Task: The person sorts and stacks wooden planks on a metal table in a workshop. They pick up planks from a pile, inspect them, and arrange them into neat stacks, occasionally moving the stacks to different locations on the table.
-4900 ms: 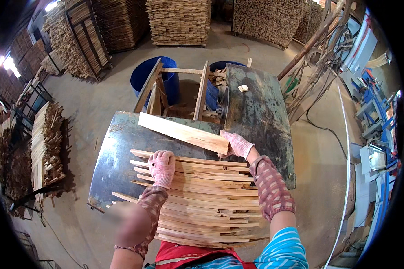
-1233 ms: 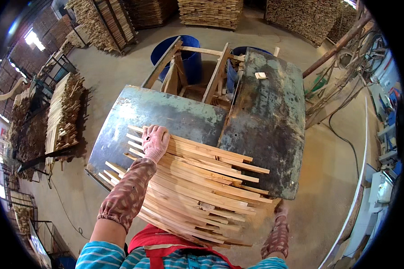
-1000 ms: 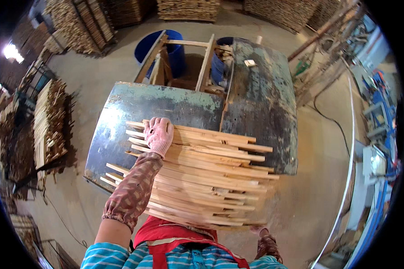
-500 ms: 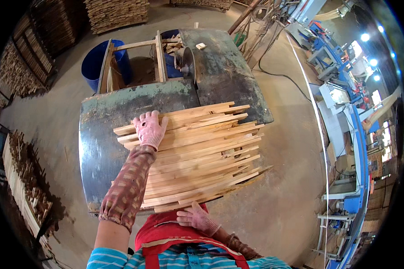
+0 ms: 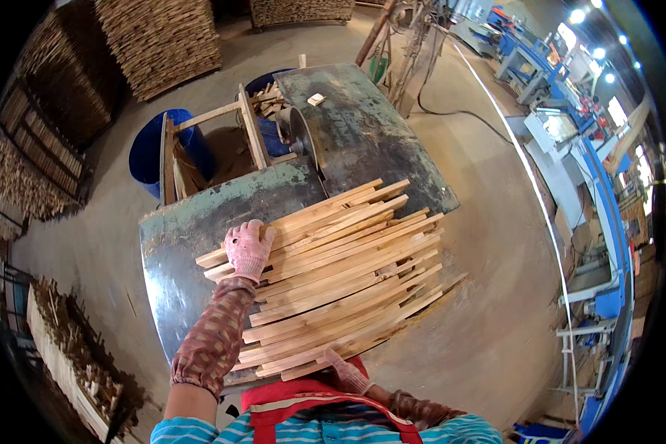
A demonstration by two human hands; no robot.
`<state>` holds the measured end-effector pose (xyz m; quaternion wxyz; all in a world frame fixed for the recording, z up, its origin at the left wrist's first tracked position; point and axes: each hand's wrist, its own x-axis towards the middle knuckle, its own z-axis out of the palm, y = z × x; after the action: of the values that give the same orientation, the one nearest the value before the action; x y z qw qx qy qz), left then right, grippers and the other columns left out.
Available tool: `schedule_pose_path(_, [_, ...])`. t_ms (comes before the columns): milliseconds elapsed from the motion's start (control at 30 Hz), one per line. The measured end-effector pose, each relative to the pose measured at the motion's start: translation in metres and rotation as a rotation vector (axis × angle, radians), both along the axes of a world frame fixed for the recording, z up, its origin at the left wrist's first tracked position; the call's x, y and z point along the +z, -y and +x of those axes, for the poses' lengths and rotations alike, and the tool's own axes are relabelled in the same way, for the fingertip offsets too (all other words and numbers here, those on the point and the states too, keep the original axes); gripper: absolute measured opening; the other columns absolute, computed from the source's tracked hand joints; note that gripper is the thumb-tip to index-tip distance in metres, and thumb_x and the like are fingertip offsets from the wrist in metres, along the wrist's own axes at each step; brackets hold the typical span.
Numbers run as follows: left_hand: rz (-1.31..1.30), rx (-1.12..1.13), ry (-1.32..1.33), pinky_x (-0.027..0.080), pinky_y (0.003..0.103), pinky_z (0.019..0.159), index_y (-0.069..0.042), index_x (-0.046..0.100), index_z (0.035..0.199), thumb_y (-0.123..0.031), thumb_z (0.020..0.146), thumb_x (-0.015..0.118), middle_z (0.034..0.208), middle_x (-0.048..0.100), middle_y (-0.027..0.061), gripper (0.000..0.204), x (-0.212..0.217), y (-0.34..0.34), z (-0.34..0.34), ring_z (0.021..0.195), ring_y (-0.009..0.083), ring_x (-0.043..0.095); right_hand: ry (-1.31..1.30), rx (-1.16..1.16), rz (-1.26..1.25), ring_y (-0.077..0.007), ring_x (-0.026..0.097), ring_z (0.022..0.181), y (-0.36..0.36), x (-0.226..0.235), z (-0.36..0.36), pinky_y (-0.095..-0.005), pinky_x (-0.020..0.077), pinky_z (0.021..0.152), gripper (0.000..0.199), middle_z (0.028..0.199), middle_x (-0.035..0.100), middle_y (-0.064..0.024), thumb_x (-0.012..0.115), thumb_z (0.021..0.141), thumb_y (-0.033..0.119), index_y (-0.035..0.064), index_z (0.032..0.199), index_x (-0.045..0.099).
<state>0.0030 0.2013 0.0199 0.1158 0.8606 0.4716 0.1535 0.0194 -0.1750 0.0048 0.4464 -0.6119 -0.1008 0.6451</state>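
A layer of long, narrow wooden strips [image 5: 348, 277] lies side by side on a worn metal saw table [image 5: 174, 270], their ends uneven. My left hand [image 5: 249, 248], in a pink glove, is at the left ends of the far strips, its fingers bent over them. Low in the view, my right hand [image 5: 350, 374], also gloved, is against the near edge of the layer. Its visible finger stretches toward the nearest strip; the other fingers are partly hidden. Beyond the strips, a round saw blade [image 5: 303, 140] stands up from the table.
A wooden frame [image 5: 253, 126] and a blue barrel [image 5: 146, 152] stand behind the table at left. One small wood piece [image 5: 316, 99] rests on the table's far part. Stacked lumber [image 5: 159, 44] fills the far left. Blue machinery [image 5: 603, 214] lines the right side, and a black cable [image 5: 459, 112] crosses the floor.
My left hand's spread fingers have bent over the strip ends. My right hand has come up against the near strips. The whole scene has shifted slightly down and turned in view.
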Motion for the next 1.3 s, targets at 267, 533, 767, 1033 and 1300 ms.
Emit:
schedule_pose_path(267, [0.058, -0.004, 0.031, 0.043, 0.047, 0.101, -0.012, 0.069, 0.102, -0.041, 0.091, 0.068, 0.103, 0.070, 0.0096, 0.031, -0.013, 0.008, 0.002, 0.106, 0.0337, 0.062, -0.040, -0.063, 0.058, -0.0306, 0.068, 0.109, 0.026, -0.113, -0.038, -0.0382, 0.0558, 0.094, 0.080, 0.133, 0.065, -0.0165, 0.081, 0.084, 0.029, 0.0131, 0.152, 0.044])
schedule_pose_path(533, [0.076, -0.002, 0.015, 0.044, 0.047, 0.101, -0.014, 0.070, 0.107, -0.042, 0.091, 0.068, 0.109, 0.071, 0.0100, 0.033, -0.017, 0.011, -0.003, 0.110, 0.0340, 0.062, 0.015, -0.302, 0.015, -0.0258, 0.068, 0.097, 0.008, -0.072, -0.040, -0.0365, 0.0592, 0.079, 0.071, 0.120, 0.068, -0.0143, 0.082, 0.083, 0.026, 0.0100, 0.145, 0.051])
schedule_pose_path(767, [0.146, -0.026, 0.038, 0.045, 0.047, 0.100, -0.014, 0.069, 0.108, -0.042, 0.091, 0.068, 0.108, 0.071, 0.0103, 0.033, -0.020, 0.011, -0.009, 0.109, 0.0342, 0.062, -0.160, -0.442, -0.029, -0.0178, 0.068, 0.089, -0.002, -0.062, -0.038, -0.0333, 0.0606, 0.070, 0.068, 0.109, 0.070, -0.0061, 0.080, 0.081, 0.059, 0.0066, 0.122, 0.067])
schedule_pose_path(1033, [0.184, -0.063, 0.059, 0.046, 0.050, 0.096, -0.014, 0.068, 0.108, -0.043, 0.092, 0.067, 0.107, 0.071, 0.0113, 0.033, -0.031, 0.005, -0.013, 0.106, 0.0364, 0.063, -0.132, -0.603, -0.144, -0.0161, 0.068, 0.092, -0.017, -0.046, -0.049, -0.0329, 0.0594, 0.073, 0.068, 0.111, 0.070, -0.0081, 0.079, 0.082, 0.060, 0.0055, 0.121, 0.069])
schedule_pose_path(1300, [0.207, -0.081, 0.060, 0.046, 0.049, 0.098, -0.013, 0.069, 0.108, -0.043, 0.093, 0.065, 0.107, 0.071, 0.0121, 0.034, -0.033, 0.007, -0.008, 0.108, 0.0351, 0.063, -0.074, -0.510, 0.311, -0.0276, 0.068, 0.109, -0.001, -0.209, -0.085, -0.0409, 0.0579, 0.085, 0.072, 0.127, 0.066, -0.0148, 0.078, 0.090, 0.033, 0.0100, 0.150, 0.045])
